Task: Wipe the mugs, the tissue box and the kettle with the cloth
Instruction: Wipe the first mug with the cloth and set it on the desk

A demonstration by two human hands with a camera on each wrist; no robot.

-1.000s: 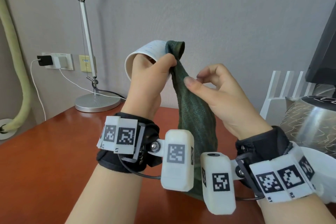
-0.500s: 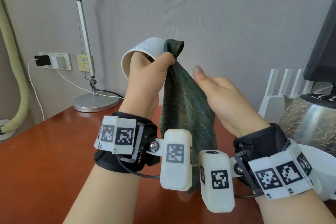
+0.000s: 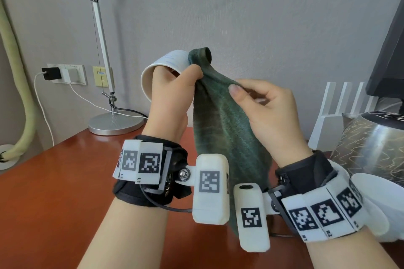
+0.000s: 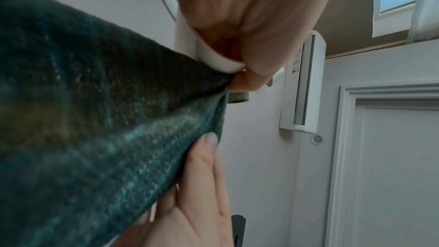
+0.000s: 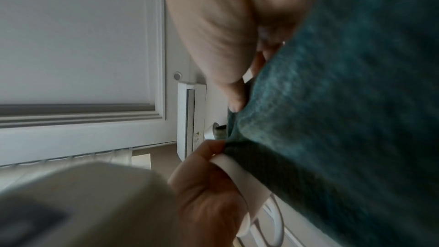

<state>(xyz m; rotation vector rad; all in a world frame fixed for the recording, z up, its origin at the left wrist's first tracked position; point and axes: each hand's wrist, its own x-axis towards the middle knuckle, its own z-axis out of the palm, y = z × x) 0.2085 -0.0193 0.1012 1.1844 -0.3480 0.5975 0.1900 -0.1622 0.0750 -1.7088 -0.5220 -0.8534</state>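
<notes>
My left hand [image 3: 169,98] holds a white ceramic mug [image 3: 166,67] up in the air, tipped on its side with its open mouth facing left; my fingers reach inside the rim while my thumb presses a corner of the dark green knitted cloth [image 3: 223,129] against the mug's outer wall. In the left wrist view that thumb pins the cloth [image 4: 99,119] right at the mug's white rim [image 4: 213,59], with the curved handle just above. My right hand [image 3: 269,113] pinches the same cloth lower down, thumb on the near face and the curled fingers behind it, so the fabric runs taut between my two hands and then hangs loose between my wrists toward the reddish-brown wooden table [image 3: 54,192]. The right wrist view shows my thumb tip [image 5: 235,99] dug into a fold of the cloth [image 5: 344,119] (everything there is blurred and close). At the far right stands a shiny patterned metal kettle [image 3: 371,144] with a black lid, well apart from the mug. Behind my left hand a silver desk lamp [image 3: 115,123] sits on its round base at the table's back edge, near a wall socket with a plugged-in charger [image 3: 65,74].
</notes>
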